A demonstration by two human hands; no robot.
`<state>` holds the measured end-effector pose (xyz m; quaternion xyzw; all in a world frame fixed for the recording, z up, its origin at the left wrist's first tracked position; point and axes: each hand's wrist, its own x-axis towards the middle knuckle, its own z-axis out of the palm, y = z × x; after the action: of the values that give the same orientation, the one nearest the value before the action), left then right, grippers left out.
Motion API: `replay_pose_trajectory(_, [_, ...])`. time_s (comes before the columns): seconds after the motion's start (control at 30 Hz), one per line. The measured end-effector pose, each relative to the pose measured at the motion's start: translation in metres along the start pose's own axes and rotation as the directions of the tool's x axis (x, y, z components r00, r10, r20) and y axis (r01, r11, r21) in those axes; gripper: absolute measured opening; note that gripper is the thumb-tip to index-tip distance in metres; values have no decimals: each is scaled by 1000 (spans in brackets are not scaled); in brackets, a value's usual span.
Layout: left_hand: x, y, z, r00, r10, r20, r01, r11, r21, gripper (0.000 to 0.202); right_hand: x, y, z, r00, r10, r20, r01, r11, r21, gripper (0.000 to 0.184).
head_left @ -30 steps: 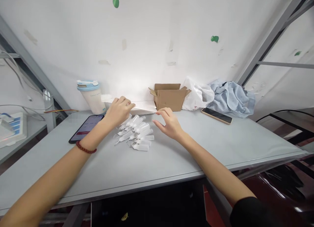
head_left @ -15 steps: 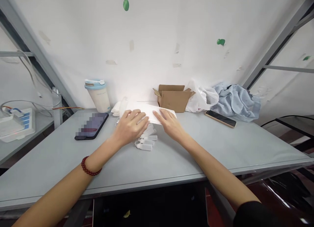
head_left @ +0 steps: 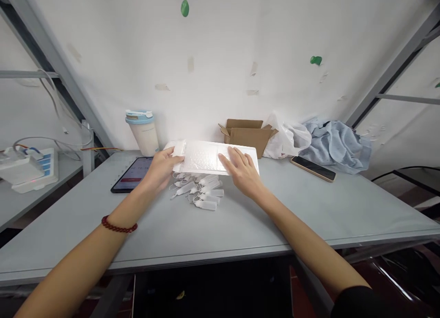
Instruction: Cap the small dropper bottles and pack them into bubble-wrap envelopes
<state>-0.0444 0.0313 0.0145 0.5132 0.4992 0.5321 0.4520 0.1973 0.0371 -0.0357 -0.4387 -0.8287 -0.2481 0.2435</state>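
A white bubble mailer (head_left: 202, 155) lies across the middle of the desk with its bubbled side up. My left hand (head_left: 163, 167) pinches its left end, thumb on top and the fingers partly hidden. My right hand (head_left: 244, 169) rests on the right part of the mailer, fingers stretched out over its surface. Just in front of the mailer is a heap of small translucent white plastic tubes (head_left: 206, 205) with thin cords. The back of that heap is covered by the mailer.
A phone (head_left: 132, 173) lies left, below a blue-lidded cup (head_left: 143, 132). An open cardboard box (head_left: 249, 137), a white plastic bag (head_left: 288, 137) and light blue cloth (head_left: 338, 144) line the wall. Another phone (head_left: 313, 168) lies before the cloth. A power strip (head_left: 41, 171) sits far left.
My left hand has moved left, from on top of the white mailer to its left end. The mailer's bubbled surface and more tubes are now exposed. My right hand stays on the mailer's right part.
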Motion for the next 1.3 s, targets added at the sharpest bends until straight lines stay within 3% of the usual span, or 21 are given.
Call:
replay_pose_trajectory(0.17, [-12,-5,17,984,-24,179,54,985,-162,46,0,-6,-12,998,-38,45,36,998,45,64])
replay_pose_trajectory(0.37, [-19,-20,29,945,0,327,44,991,-126,54,-3,-17,-19,991,-80,105,62,984,168,84])
replay_pose_trajectory(0.8, [-21,-24,34,974,-22,227,43,995,-89,30,-3,-20,-18,998,-57,13,51,963,266,81])
replay_pose_trajectory(1.03, [-19,-18,29,977,161,143,-178,977,121,26,-2,-18,-17,999,-46,-13,48,963,264,77])
replay_pose_trajectory(1.3, [-21,-17,30,954,174,244,-229,948,222,27,-2,-19,-20,997,-81,16,75,971,229,77])
